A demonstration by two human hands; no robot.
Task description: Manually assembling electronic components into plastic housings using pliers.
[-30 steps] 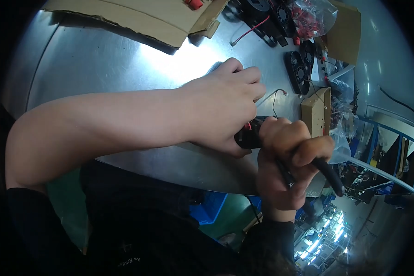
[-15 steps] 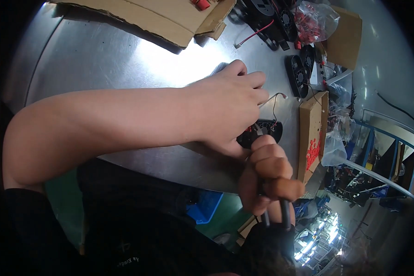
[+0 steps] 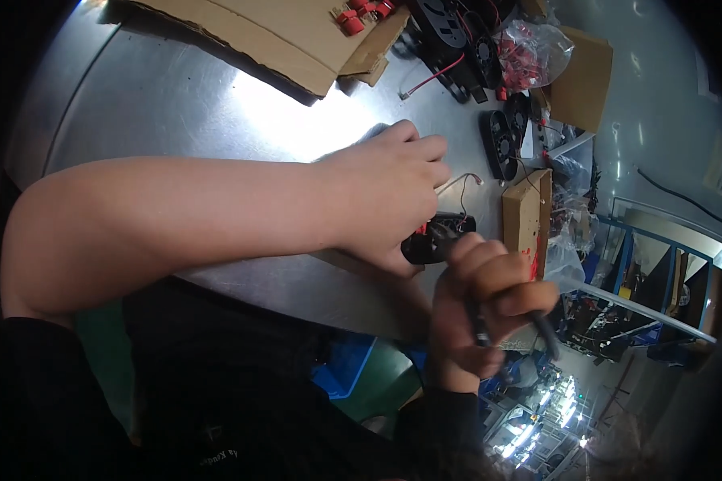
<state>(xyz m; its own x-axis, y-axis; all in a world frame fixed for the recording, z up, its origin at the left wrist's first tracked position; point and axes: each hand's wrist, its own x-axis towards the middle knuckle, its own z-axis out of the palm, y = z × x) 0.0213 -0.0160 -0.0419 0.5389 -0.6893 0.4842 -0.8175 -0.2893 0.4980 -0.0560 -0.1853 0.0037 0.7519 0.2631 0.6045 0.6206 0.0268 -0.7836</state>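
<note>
Lying on the tabletop (image 3: 152, 96), a black fan (image 3: 423, 252) sits between the two hands, partly hidden by both, a thin wire with a small plug running up from it. The left hand (image 3: 389, 192) covers its left end with fingers curled and the thumb by the near edge; whether it grips the fan cannot be told. Clamped around the dark handles of a pair of pliers (image 3: 546, 335), the right hand (image 3: 489, 293) is just beside the fan, the tool's tip over it. To the right stands a small cardboard box (image 3: 525, 220) with red bits; beyond are another double fan (image 3: 499, 146), a clear bag (image 3: 529, 56) of red parts and, farther left, a large cardboard piece (image 3: 257, 36) carrying red parts
</note>
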